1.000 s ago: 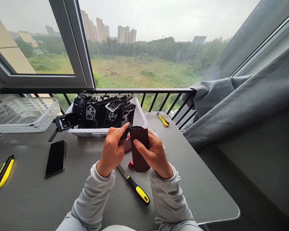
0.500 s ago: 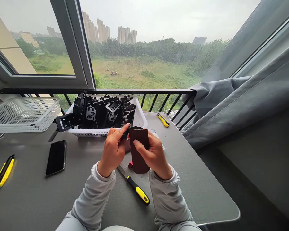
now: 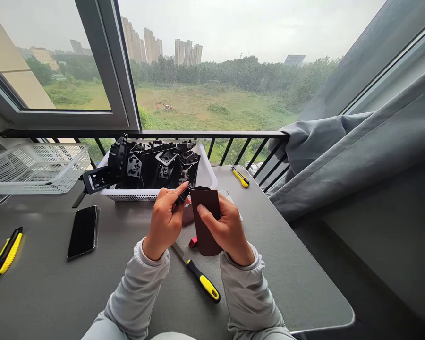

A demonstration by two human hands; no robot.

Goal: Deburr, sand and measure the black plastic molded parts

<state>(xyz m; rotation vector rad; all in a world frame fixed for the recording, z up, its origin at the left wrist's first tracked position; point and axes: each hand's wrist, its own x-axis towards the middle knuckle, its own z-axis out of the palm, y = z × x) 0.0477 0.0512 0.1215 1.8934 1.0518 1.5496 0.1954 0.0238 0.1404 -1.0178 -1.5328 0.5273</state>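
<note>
My left hand (image 3: pixel 165 222) pinches a small black part (image 3: pixel 182 195) between thumb and forefinger. Right beside it, my right hand (image 3: pixel 230 226) grips a curled dark brown sheet (image 3: pixel 208 222), its thumb lying across the front. The sheet stands nearly upright, with its upper edge close to the black part. Below the hands a file-like tool with a black and yellow handle (image 3: pixel 203 282) lies on the grey table (image 3: pixel 269 283). A small red block (image 3: pixel 193 242) sits just left of the sheet's lower end.
A white basket (image 3: pixel 207 170) heaped with black plastic parts (image 3: pixel 152 165) stands behind the hands. To its left is another white basket (image 3: pixel 67 165). A phone (image 3: pixel 82 232) and a yellow cutter (image 3: pixel 5 255) lie left; a smaller yellow cutter (image 3: pixel 241 177) lies at the back right.
My left hand has shifted slightly left and the black part has tilted, showing more of it. A little more of the red block shows. My right hand keeps its hold on the brown sheet.
</note>
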